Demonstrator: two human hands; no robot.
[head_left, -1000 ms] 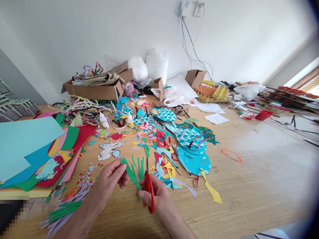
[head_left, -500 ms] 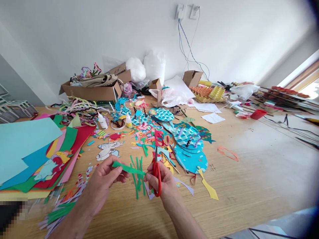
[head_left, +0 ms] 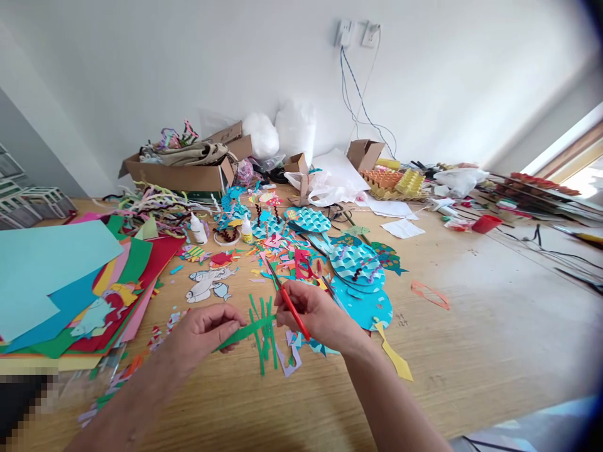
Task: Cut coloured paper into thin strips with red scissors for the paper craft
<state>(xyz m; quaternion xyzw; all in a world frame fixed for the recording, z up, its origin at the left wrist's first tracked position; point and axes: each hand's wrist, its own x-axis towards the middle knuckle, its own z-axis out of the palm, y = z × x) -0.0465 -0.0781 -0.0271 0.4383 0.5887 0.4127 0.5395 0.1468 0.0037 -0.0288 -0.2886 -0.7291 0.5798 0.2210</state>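
My left hand pinches a green paper strip, which slants up to the right. The fingertips of my right hand touch the strip's other end. Red-handled scissors are also in my right hand, with their blades pointing up and left. Below the strip, several thin green strips lie on the wooden table. Lilac paper scraps are just right of them. Blue wavy paper shapes lie beyond my right hand.
Coloured paper sheets are stacked at the left. Glue bottles stand behind paper fish. A cardboard box, a white plastic bag and egg trays line the back. A red cup lies at the right.
The scissors have tilted from upright to leaning left, and my right hand has turned over with them. The green strip now slopes up to the right instead of down.
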